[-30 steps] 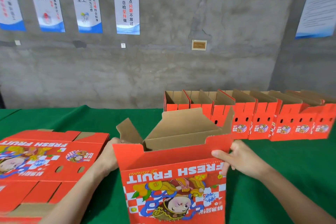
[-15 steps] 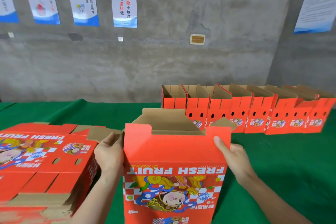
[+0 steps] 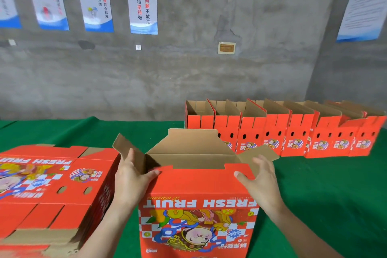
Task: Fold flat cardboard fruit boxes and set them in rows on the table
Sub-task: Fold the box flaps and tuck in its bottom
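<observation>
Left hand and right hand are apart, one at each top corner of the box. Thumbs sit on the near red panel's upper edge, fingers lie fairly straight against the left flap and right flap, pressing rather than wrapping. Box stands upright on the green table right in front of us, print upside down, top open, far flap raised. We judge it light, thin corrugated board: stiff across the panels, floppy at the creases, easy to dent or rack if squeezed mid-panel. Best hold is at the corners and along fold lines. We'd push flaps near the hinge, not the tips. Stack of flat boxes lies just beside on the left. Row of folded boxes stands far right, well apart.
</observation>
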